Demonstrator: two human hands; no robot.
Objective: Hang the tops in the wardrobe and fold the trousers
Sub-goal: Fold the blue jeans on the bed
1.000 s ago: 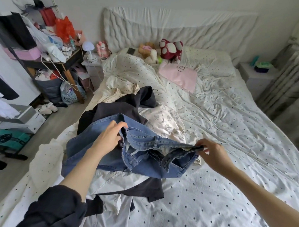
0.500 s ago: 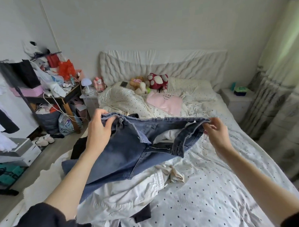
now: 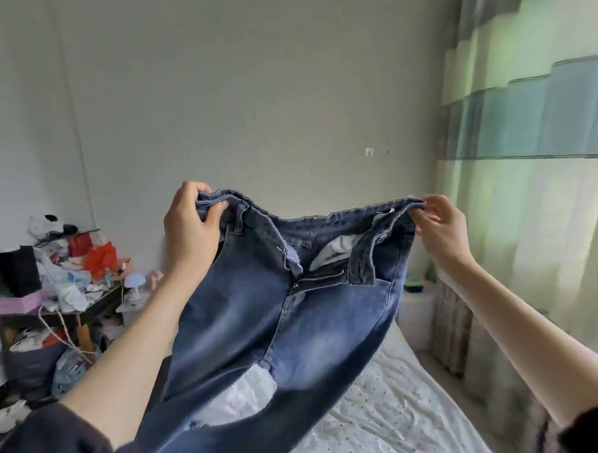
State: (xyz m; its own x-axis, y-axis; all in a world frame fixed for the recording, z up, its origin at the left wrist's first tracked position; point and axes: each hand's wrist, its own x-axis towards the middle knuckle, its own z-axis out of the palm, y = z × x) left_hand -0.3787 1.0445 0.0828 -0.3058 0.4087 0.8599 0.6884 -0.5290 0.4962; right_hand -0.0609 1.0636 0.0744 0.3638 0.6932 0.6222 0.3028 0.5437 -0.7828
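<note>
Nearest the camera, two dark sleeves sit pushed up on bare forearms that reach forward and up. Between them hangs a pair of faded blue denim jeans (image 3: 261, 330), lifted clear of the bed and spread by the waistband, fly unzipped and front facing the camera, with a white pocket lining showing inside the open waist. The legs drop toward the lower left, and a ripped patch low on one leg shows pale cloth behind it. The left hand (image 3: 188, 231) grips the waistband's left end, its fingers (image 3: 200, 193) curled over the top edge and the thumb pressed on the front. The right hand (image 3: 441, 227) pinches the waistband's right end between thumb and bent fingers (image 3: 427, 215), the cloth drawn fairly taut across. Below the jeans lies the bed with its white, dark-dotted sheet (image 3: 394, 410), rumpled toward the right edge. Further off on the left stands a dark cluttered counter (image 3: 98, 302) piled with white bags, a red-orange plastic bag (image 3: 100, 257) and a pink box (image 3: 16, 303) at its left end; a small white mushroom-shaped lamp (image 3: 135, 281) stands just beside its right end. On the right, beyond the bed's far corner, a white bedside cabinet (image 3: 416, 310) carries a small green object, blurred. Pale green and grey banded curtains (image 3: 534, 147) hang along the right side, and a plain grey wall (image 3: 250, 91) closes the back.
</note>
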